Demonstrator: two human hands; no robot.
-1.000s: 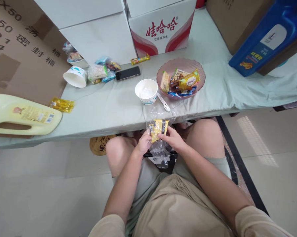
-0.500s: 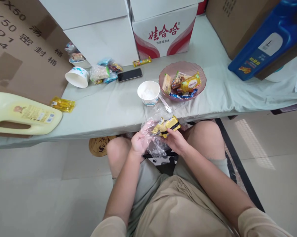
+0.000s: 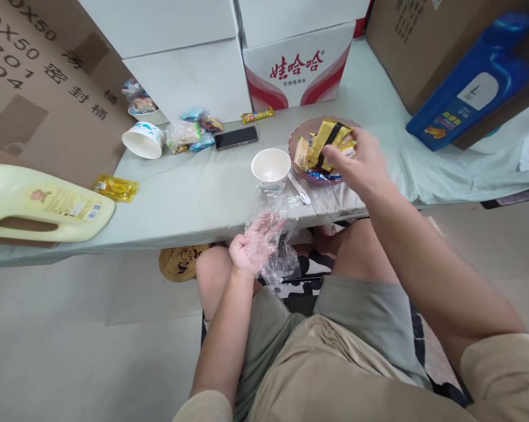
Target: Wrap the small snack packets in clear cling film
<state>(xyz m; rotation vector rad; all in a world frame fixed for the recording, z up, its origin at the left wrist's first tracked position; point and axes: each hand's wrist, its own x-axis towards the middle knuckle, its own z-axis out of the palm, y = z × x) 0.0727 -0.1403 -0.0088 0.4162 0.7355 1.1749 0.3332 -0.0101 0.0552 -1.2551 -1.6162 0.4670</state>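
Observation:
My right hand (image 3: 361, 161) is closed on a yellow snack packet (image 3: 328, 140) with a black band. It holds the packet over the pink ribbed bowl (image 3: 296, 128), where several wrapped snacks lie partly hidden beneath it. Near the table's front edge, my left hand (image 3: 254, 243) is palm up, holding a crumpled clear plastic bag (image 3: 282, 258) that drapes over its fingers and hangs above my lap. Just beyond the bag stands a white paper cup (image 3: 270, 167) with clear plastic inside. A small white spoon-like utensil (image 3: 300, 190) lies between cup and bowl.
A black phone (image 3: 236, 138) lies beside a heap of wrapped snacks (image 3: 187, 132). Left are a tipped paper cup (image 3: 142, 140), yellow packets (image 3: 117, 187) and a pale yellow jug (image 3: 48, 202). White boxes (image 3: 299, 70) line the back. A blue bottle (image 3: 470, 88) lies right.
My right hand has carried the yellow packet from beside my left hand, up and right to above the bowl. My left hand keeps the plastic bag in nearly the same place.

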